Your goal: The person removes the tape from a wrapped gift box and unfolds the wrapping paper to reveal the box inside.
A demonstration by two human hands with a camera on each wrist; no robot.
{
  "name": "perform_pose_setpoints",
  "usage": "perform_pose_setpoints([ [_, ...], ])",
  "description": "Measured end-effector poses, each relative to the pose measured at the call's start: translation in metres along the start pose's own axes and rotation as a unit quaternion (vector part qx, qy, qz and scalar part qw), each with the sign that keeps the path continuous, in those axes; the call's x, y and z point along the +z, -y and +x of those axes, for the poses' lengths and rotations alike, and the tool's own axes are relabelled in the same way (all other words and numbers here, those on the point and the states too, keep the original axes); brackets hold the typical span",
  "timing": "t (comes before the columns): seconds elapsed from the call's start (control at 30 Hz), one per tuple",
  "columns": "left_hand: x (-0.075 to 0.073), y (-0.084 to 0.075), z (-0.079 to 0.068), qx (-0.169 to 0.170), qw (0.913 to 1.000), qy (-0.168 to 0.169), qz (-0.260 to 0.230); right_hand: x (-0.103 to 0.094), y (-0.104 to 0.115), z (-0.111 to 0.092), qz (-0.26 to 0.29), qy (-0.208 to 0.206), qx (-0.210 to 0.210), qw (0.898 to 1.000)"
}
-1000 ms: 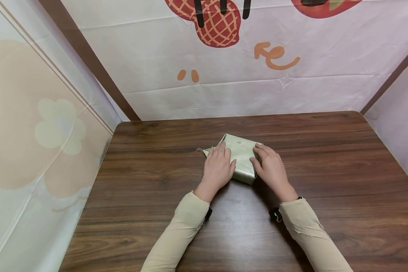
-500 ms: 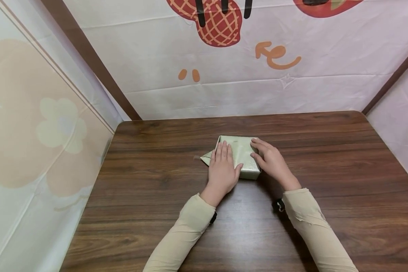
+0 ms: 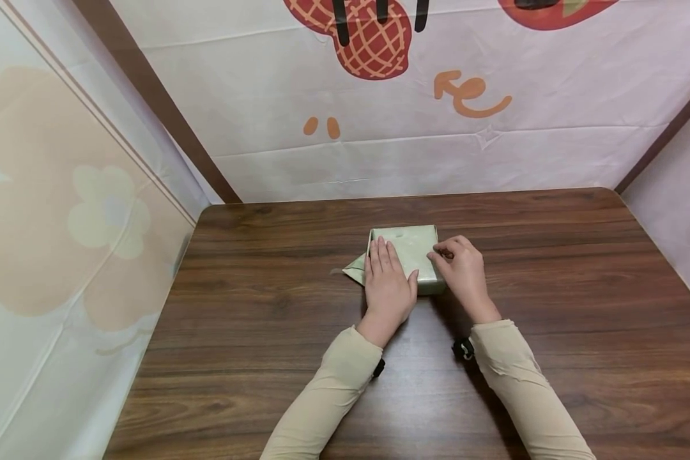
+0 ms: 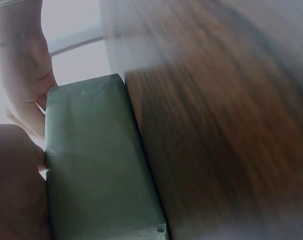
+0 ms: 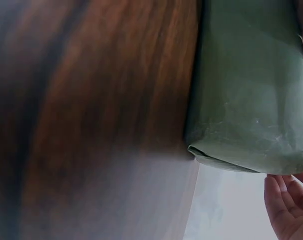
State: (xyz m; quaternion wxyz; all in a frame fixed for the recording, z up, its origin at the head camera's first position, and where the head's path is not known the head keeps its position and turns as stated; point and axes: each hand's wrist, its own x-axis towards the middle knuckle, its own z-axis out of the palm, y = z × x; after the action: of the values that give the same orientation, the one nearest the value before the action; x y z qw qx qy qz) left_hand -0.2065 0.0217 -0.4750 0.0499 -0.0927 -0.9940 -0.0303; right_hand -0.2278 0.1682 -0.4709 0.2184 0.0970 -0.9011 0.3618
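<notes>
At the far left, a cloth panel [image 3: 109,249] printed with a pale flower stands along the left edge of the worktop [image 3: 236,319], which is dark wood grain. Further right, a pointed paper flap [image 3: 353,269] juts out from the left end of the box, its tip towards the worktop's left edge. Something thin and see-through lies at that tip, too small to make out.

Next comes the left hand [image 3: 388,281], reaching up from a beige sleeve [image 3: 322,399]. It rests flat on the left part of the box's top, fingers straight and side by side, thumb spread to the right; it presses without gripping.

The box [image 3: 416,246], wrapped in pale green paper, lies flat on the worktop, nearer the far edge than the hands' sleeves and about midway between the two far corners. The right wrist view shows a paper fold [image 5: 219,159] at the low corner of its right end.

The right hand [image 3: 462,268] is at the box's top right edge. Its fingers are bent, with thumb and forefinger close together; I cannot tell whether they pinch anything.

Behind the far edge hangs a white cloth [image 3: 402,163] with red and orange prints.
</notes>
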Motion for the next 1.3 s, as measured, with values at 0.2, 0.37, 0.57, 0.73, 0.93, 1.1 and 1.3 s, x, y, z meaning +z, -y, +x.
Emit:
perform_pose_setpoints([
  [0.2,0.0000,-0.0022,0.0020,-0.007,0.9999,-0.008,-0.001,0.0026,-0.0008,0.0036,-0.015,-0.018,-0.003,1.000],
  [0.37,0.0006,-0.0019,0.0033,-0.003,1.0000,-0.006,0.003,0.0030,0.0006,0.0054,-0.023,-0.026,-0.002,0.999],
  [0.57,0.0028,0.0000,0.0046,0.004,1.0000,-0.007,0.001,0.0042,-0.0004,0.0058,-0.031,-0.035,-0.011,0.999],
  [0.73,0.0032,0.0008,0.0040,0.009,0.9999,-0.013,0.001,0.0040,-0.0016,0.0051,-0.047,-0.036,-0.029,0.998],
  [0.93,0.0032,0.0009,0.0038,0.010,0.9997,-0.017,0.014,0.0042,-0.0003,0.0067,-0.081,-0.023,-0.062,0.994],
  [1.1,0.0038,0.0007,0.0038,0.008,0.9998,-0.014,0.013,0.0070,-0.0031,0.0071,-0.052,-0.036,-0.045,0.997],
  [1.3,0.0031,0.0009,0.0039,0.009,0.9998,-0.015,0.010,0.0073,-0.0070,0.0058,0.013,-0.055,0.023,0.998],
])
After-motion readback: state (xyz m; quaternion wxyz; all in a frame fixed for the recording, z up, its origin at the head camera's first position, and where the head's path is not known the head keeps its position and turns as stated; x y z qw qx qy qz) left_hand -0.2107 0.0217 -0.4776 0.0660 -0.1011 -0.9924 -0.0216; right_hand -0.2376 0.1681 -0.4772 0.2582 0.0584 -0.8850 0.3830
